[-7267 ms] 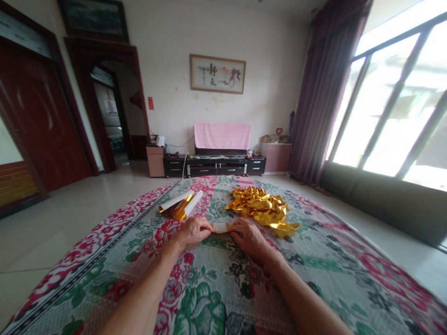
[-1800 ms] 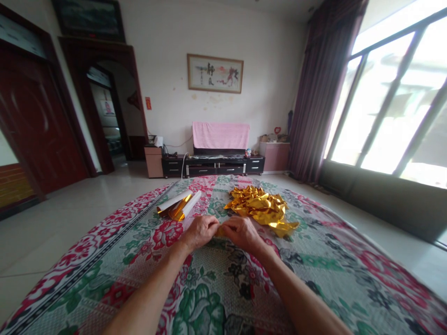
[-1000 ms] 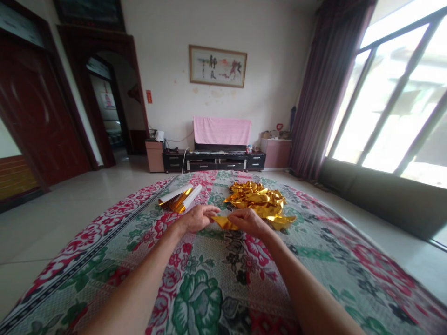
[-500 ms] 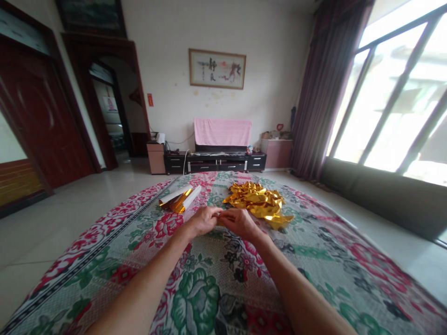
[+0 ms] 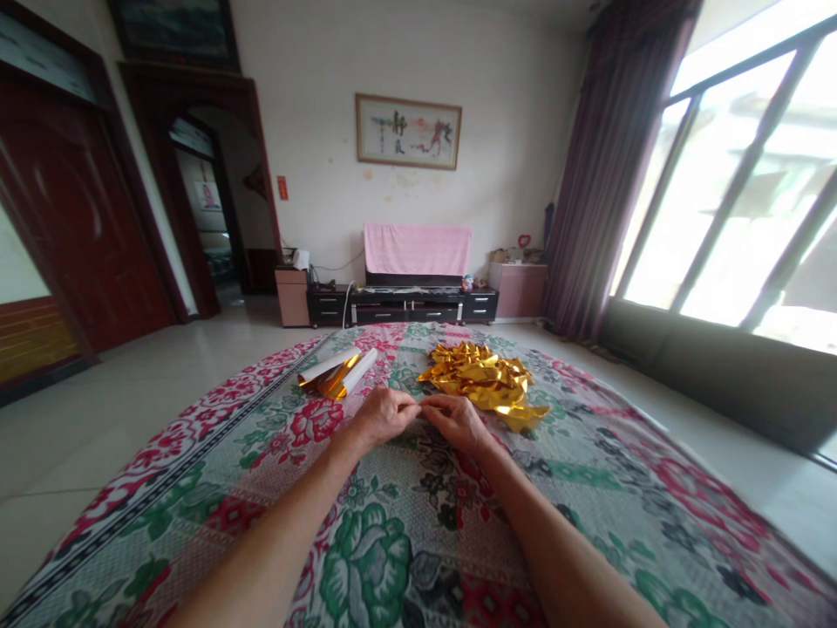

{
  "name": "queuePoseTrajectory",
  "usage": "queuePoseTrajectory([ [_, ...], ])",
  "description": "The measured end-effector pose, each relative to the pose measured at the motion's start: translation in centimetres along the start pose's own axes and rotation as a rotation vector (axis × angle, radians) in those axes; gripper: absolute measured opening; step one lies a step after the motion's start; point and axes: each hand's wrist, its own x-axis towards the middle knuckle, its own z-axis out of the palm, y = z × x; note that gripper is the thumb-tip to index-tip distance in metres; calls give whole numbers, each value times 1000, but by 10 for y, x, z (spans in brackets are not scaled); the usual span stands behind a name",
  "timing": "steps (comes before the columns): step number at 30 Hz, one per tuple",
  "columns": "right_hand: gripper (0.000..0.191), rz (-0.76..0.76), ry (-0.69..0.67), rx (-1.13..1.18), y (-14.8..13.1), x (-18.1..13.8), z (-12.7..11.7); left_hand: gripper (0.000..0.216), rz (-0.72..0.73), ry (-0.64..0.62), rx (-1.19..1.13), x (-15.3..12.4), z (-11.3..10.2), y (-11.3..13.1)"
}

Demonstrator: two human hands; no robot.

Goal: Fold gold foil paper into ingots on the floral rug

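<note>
Left hand (image 5: pixel 385 415), right hand (image 5: pixel 458 422): grip of each pinched closed, fingertips together; anything held is hidden. Light, even pressure advisable. Crumpled shiny gold foil pile (image 5: pixel 480 375): floral-clothed worktop (image 5: pixel 372 563), beyond right hand.

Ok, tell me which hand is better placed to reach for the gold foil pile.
Probably the right hand: the gold foil pile lies just beyond it, on its own side. The left hand is farther from the pile and closer to the white and gold rolled sheets.
</note>
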Motion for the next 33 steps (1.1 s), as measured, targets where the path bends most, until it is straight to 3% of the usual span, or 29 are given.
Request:
queuePoseTrajectory([
  [11, 29, 71, 21, 187, 11, 0, -1, 23, 20, 60, 14, 0, 4, 0],
  [20, 33, 67, -46, 198, 16, 2, -4, 29, -17, 24, 16, 2, 3, -2],
  [29, 35, 175, -64, 356, 24, 3, -1, 28, -83, -43, -4, 4, 4, -7],
  [33, 36, 181, -92, 267, 18, 4, -3, 28, -18, -8, 8, 3, 3, -10],
])
